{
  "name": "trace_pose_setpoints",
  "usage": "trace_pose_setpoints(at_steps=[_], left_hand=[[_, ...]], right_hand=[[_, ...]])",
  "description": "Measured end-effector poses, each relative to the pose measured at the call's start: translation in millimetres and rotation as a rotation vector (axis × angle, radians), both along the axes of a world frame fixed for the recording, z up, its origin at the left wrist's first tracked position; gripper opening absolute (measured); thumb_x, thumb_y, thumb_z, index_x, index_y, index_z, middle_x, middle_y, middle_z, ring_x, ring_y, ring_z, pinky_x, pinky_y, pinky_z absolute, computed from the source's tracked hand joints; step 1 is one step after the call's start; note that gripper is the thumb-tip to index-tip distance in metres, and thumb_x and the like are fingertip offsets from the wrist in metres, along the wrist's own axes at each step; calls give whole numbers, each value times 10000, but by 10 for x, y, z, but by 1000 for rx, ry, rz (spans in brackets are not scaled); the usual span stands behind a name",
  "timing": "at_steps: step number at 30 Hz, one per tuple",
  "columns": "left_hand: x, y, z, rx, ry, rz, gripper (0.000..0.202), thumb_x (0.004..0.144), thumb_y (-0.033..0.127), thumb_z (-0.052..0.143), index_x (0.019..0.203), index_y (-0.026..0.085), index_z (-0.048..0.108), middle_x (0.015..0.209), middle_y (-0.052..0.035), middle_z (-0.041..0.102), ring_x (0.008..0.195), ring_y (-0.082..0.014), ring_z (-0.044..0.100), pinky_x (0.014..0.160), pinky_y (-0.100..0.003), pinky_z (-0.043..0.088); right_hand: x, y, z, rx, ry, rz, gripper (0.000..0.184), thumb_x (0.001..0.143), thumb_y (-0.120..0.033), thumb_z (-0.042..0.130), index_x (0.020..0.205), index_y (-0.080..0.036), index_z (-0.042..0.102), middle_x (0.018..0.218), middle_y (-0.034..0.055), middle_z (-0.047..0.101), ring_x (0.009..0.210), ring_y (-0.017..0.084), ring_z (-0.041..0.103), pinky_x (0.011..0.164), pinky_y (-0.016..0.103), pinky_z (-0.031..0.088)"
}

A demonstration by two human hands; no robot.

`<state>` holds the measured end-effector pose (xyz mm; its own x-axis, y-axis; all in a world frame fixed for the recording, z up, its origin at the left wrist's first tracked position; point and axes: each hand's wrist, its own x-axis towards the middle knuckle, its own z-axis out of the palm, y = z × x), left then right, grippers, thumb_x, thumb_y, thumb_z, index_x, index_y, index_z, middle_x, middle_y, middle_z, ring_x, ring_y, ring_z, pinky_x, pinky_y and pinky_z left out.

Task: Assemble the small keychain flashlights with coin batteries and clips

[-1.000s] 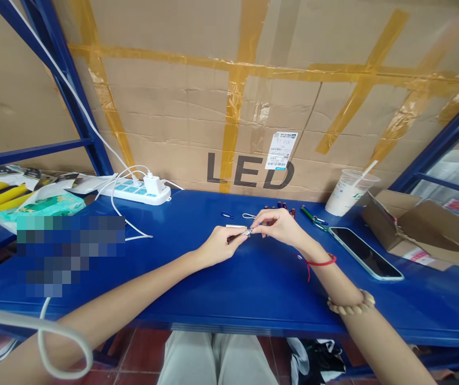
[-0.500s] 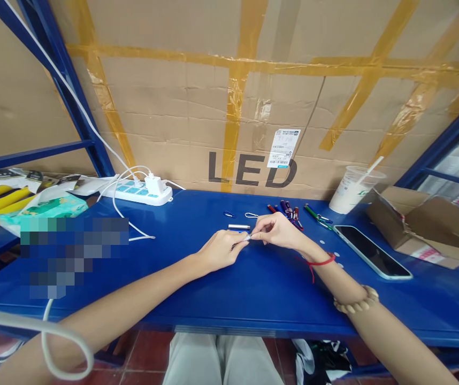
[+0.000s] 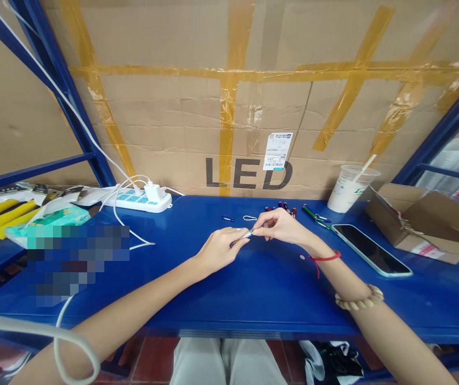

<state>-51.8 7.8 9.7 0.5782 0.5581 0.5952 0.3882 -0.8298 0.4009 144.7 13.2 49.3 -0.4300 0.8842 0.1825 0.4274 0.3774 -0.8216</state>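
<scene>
My left hand [image 3: 220,249] is closed, thumb and index finger pinching a small silvery piece [image 3: 247,233], partly hidden by the fingers. My right hand [image 3: 281,225] meets it from the other side, its fingertips pinched at the piece's right end. Just behind the hands lie a blue carabiner clip [image 3: 228,218] and a silver carabiner clip [image 3: 249,218]. Several red and purple metal tubes [image 3: 287,206] lie partly covered by my right hand. Farther right are green tubes with clips [image 3: 312,213]. A small white disc [image 3: 302,257] sits near my right wrist.
The blue table [image 3: 229,299] backs onto a big taped cardboard box [image 3: 165,117]. At right are a phone [image 3: 369,249], a drink cup with a straw [image 3: 350,190] and an open carton [image 3: 434,219]. A power strip [image 3: 141,200] with white cables stands at left.
The view has shifted slightly. Both hands stay together at the silvery piece. A silver tube seen behind my left hand earlier no longer shows, and fewer white discs are visible.
</scene>
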Motion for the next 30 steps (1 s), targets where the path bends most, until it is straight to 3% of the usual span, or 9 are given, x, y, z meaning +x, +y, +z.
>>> trace_pose_setpoints(at_steps=[4, 7, 10, 12, 19, 26, 30], left_hand=[[16, -1, 40, -121, -35, 114, 212, 864, 276, 470, 957, 206, 648, 754, -22, 689, 677, -154, 618, 639, -237, 462], [24, 1, 74, -256, -134, 156, 203, 856, 297, 470, 961, 203, 616, 770, -13, 697, 718, -155, 637, 657, -230, 468], [28, 1, 95, -359, -182, 178, 210, 853, 334, 460, 955, 194, 579, 735, -6, 695, 685, -151, 641, 618, -217, 466], [30, 7, 93, -372, -194, 180, 212, 845, 356, 466, 935, 193, 566, 712, -2, 691, 651, -147, 635, 605, -216, 462], [32, 40, 43, -386, -156, 170, 233, 827, 385, 484, 918, 185, 560, 689, -6, 687, 588, -133, 599, 568, -210, 427], [44, 53, 25, -441, -139, 138, 236, 859, 370, 415, 952, 193, 540, 715, -7, 664, 579, -125, 574, 561, -211, 431], [34, 48, 44, -425, -152, 128, 213, 871, 334, 396, 968, 195, 526, 734, -8, 646, 652, -133, 592, 612, -219, 450]], right_hand=[[60, 6, 60, 64, 1, -69, 316, 659, -422, 675, 766, -125, 673, 614, 30, 641, 457, 92, 532, 425, 199, 428], [214, 67, 67, 169, -66, -264, 343, 693, -461, 635, 828, -151, 692, 689, 44, 679, 509, 122, 580, 465, 221, 454], [386, 137, 31, 323, -378, -558, 212, 706, -404, 634, 755, -215, 716, 753, 19, 702, 634, 162, 627, 528, 236, 453], [453, 164, -2, 327, -592, -632, 126, 705, -356, 639, 709, -259, 720, 778, -12, 707, 728, 181, 639, 555, 235, 442], [447, 157, -49, 170, -869, -493, 75, 652, -335, 695, 714, -307, 728, 793, -41, 716, 800, 182, 645, 601, 219, 445], [478, 182, -63, 277, -881, -588, 182, 791, -294, 583, 913, -350, 705, 972, -42, 694, 949, 193, 614, 659, 234, 455], [458, 188, -80, 220, -919, -583, 129, 740, -293, 650, 837, -328, 726, 899, -22, 707, 887, 207, 631, 631, 241, 450]])
